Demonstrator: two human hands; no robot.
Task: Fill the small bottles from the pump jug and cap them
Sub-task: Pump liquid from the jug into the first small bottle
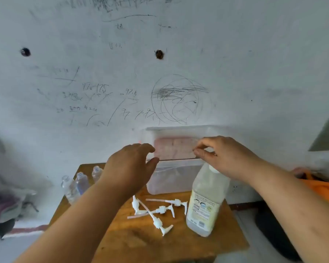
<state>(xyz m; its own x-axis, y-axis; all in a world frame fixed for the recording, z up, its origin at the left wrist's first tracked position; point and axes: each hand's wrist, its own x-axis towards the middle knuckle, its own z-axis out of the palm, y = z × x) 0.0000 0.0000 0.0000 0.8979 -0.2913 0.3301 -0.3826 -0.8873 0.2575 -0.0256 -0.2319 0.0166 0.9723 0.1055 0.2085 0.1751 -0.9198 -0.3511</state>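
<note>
The pump jug (pixel 207 202), clear with a pale label, stands on the right of the small wooden table (pixel 171 243), its neck under my right wrist. Three small clear bottles (pixel 80 184) without caps stand at the table's left back corner. Several white pump heads (pixel 160 211) lie loose in the middle. A translucent plastic box (pixel 173 177) stands at the back, its lid (pixel 179 135) raised against the wall. My right hand (pixel 224 158) pinches the lid near its right end. My left hand (pixel 129 168) hovers at the box's left corner, fingers loosely curved, thumb at the rim.
A scribbled white wall rises directly behind the table. Something orange (pixel 319 188) lies on the right. Blurred dark and purple cloth (pixel 4 202) sits on the floor at the left. The table is small, with its edges close to the jug and bottles.
</note>
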